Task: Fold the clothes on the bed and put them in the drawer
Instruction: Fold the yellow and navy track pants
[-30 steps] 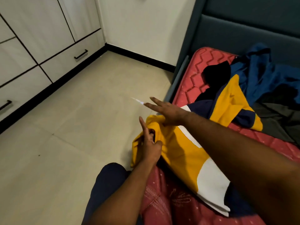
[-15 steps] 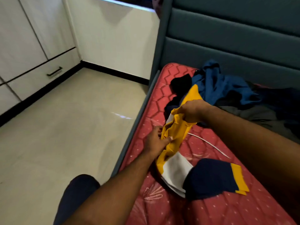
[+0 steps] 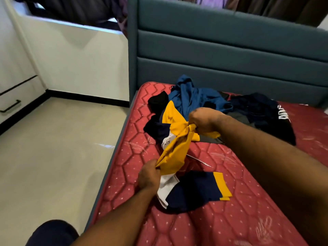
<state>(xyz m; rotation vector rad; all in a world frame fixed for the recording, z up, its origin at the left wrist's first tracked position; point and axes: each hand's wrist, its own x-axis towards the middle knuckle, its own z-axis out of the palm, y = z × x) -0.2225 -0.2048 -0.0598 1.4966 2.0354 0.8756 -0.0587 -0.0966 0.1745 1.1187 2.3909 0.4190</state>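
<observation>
the shirt (image 3: pixel 177 148), yellow with navy and white panels, is stretched above the red mattress (image 3: pixel 230 219) near its left edge. the right hand (image 3: pixel 204 119) grips a bunched yellow part at the upper end; the left hand (image 3: pixel 149 176) pinches the yellow edge lower down. the shirt's navy and white end with a yellow band lies crumpled on the mattress just right of the left hand. behind it, by the teal headboard (image 3: pixel 230 50), sits a pile: a blue garment (image 3: pixel 193 96), a black piece (image 3: pixel 158 102), and a dark garment (image 3: pixel 266 112) with white lettering. a drawer (image 3: pixel 16 102) with a black handle is across the floor (image 3: pixel 53 157) at left.
</observation>
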